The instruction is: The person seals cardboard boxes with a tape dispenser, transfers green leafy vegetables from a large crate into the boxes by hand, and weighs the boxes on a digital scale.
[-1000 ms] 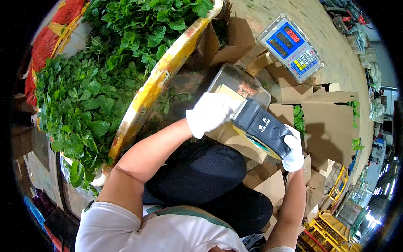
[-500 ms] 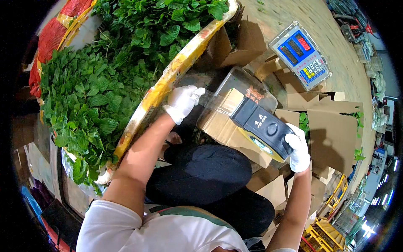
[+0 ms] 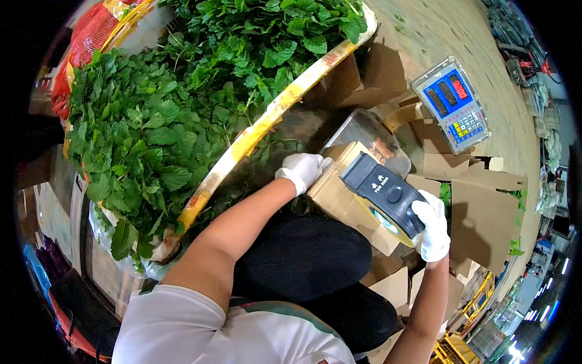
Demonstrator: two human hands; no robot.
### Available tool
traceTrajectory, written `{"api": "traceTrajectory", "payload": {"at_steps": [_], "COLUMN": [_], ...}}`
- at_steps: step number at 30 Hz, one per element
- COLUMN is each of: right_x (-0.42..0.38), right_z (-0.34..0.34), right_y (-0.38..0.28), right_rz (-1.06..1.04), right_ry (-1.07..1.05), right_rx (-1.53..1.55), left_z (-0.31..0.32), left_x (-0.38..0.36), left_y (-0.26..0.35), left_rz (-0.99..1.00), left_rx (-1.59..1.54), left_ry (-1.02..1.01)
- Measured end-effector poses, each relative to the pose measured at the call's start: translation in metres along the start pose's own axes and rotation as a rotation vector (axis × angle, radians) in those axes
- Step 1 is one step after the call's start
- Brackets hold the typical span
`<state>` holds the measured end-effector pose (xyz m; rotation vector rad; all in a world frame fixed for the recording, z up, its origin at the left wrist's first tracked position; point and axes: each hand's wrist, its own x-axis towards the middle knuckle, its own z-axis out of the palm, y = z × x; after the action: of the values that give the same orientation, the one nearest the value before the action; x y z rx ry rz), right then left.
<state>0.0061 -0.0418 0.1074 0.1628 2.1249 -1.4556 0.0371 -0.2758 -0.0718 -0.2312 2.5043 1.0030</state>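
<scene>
My right hand (image 3: 432,227), in a white glove, grips the rear of a black tape dispenser (image 3: 385,193) that carries a roll of clear packing tape (image 3: 383,219). The dispenser is tilted over a brown cardboard box (image 3: 345,197), its front near the box's upper face. At the box's left edge is my left hand (image 3: 301,170), also gloved, fingers drawn together and fingertips against the cardboard. Whatever lies under those fingertips is hidden. The box rests on the clear-looking tray of a scale (image 3: 362,131).
Left of the box stands a large foam-rimmed bin (image 3: 267,118) heaped with green mint leaves (image 3: 139,133). The scale's display (image 3: 451,103) is behind on the right. Open cardboard boxes (image 3: 485,209) with leaves stand at right; a red mesh sack (image 3: 88,45) is at far left.
My left hand has moved right and down to the box's edge; the tape strip stretched from it earlier is no longer distinct. The dispenser stays over the box. The view has shifted slightly.
</scene>
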Motion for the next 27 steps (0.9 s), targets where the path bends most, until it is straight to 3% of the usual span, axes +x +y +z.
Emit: {"api": "traceTrajectory", "payload": {"at_steps": [5, 12, 16, 20, 22, 23, 25, 27], "right_x": [0.0, -0.001, -0.001, 0.002, 0.0, 0.001, 0.003, 0.001], "right_z": [0.003, 0.004, 0.007, 0.005, 0.006, 0.005, 0.003, 0.005], "right_y": [-0.007, -0.008, -0.015, -0.01, -0.008, -0.008, -0.01, -0.008], "right_rz": [-0.01, -0.061, -0.052, -0.063, -0.066, -0.067, -0.052, -0.011], "right_ry": [-0.072, -0.066, -0.096, -0.097, -0.065, -0.033, -0.062, -0.096], "right_rx": [-0.034, -0.082, -0.145, -0.205, -0.205, -0.204, -0.155, -0.056], "left_z": [0.003, 0.009, 0.009, 0.007, 0.006, 0.012, 0.056, 0.048], "left_x": [0.003, 0.026, 0.029, 0.029, 0.022, 0.019, 0.015, 0.004], "left_y": [-0.002, -0.009, -0.004, -0.01, -0.02, -0.036, -0.084, -0.087], "left_rz": [-0.017, -0.239, -0.353, -0.347, -0.233, -0.307, -0.188, -0.245], "left_rx": [0.022, -0.345, -0.351, -0.314, -0.109, -0.098, 0.047, -0.075], "left_ry": [-0.014, -0.193, -0.185, -0.236, -0.314, -0.34, -0.18, -0.146]}}
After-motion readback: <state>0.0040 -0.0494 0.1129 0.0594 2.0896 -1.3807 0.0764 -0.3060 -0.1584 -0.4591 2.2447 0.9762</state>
